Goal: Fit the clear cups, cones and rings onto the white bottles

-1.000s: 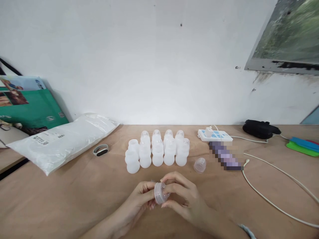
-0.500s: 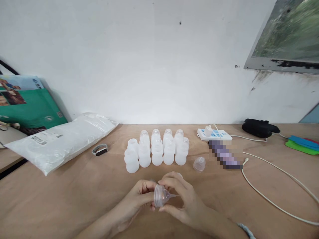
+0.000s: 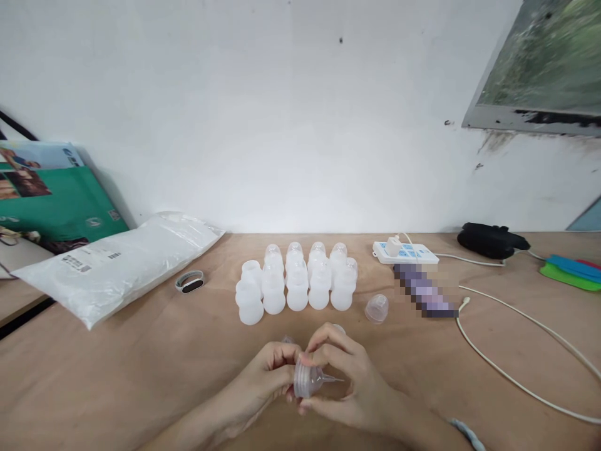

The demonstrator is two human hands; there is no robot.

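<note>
Left hand (image 3: 263, 383) and right hand (image 3: 357, 379) pinch the clear cap (image 3: 307, 381) between them, on the near side of the white bottles (image 3: 297, 295); from the head view, I judge it light, its thin tip (image 3: 331, 378) bendable, its ridged rim (image 3: 299, 382) the safest hold

Left forearm (image 3: 201, 416) slants toward two o'clock, right forearm (image 3: 408, 413) toward ten — the hands sit close together at the view's six o'clock. The left hand (image 3: 267, 379) pinches, thumb pointing to three o'clock, fingers curled. The right hand (image 3: 352, 379) arches — bent fingers above, thumb toward nine o'clock beneath.
</note>
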